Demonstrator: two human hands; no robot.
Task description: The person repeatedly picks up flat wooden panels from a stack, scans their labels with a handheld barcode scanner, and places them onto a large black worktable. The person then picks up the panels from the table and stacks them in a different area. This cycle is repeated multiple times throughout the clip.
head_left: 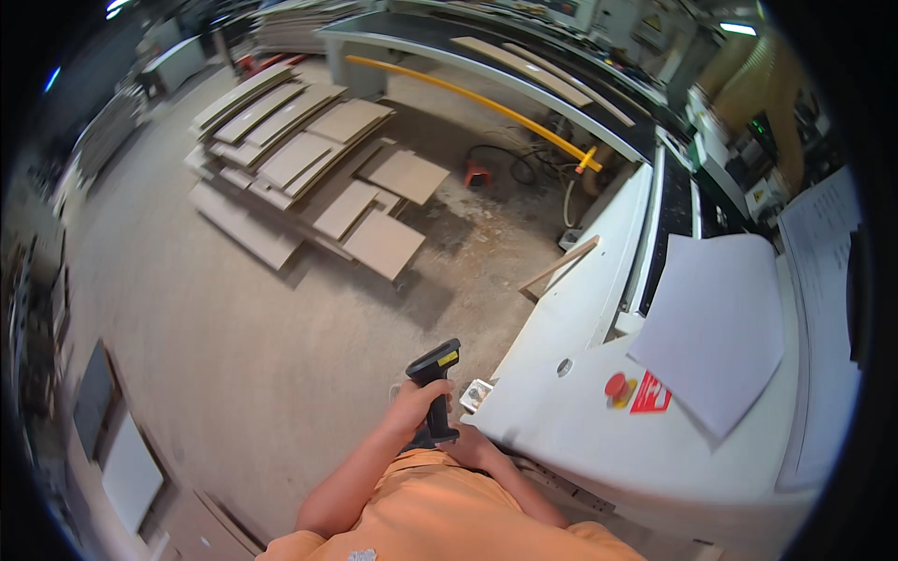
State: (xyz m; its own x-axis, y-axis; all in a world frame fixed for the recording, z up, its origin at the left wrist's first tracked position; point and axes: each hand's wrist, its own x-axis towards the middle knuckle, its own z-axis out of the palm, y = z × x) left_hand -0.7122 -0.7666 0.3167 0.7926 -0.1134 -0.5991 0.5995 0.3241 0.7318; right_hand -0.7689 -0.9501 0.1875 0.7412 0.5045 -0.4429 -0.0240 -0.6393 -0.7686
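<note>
A black handheld barcode scanner (436, 363) with a yellow label stands upright in front of my body. My left hand (410, 406) is closed round its grip. Low down, my right hand (472, 447) meets the foot of the scanner's handle with curled fingers, which are partly hidden behind it. Just to the right is the rounded corner of a white machine housing (543, 430), with a small white box-shaped fitting (475, 395) at its edge.
Stacked beige panels (383, 241) lie ahead on the left. A yellow bar (468, 98) runs along a black-topped machine table (412, 30). On the white housing are a red emergency button (615, 384) and a paper sheet (716, 318). Boards (131, 472) stand at lower left.
</note>
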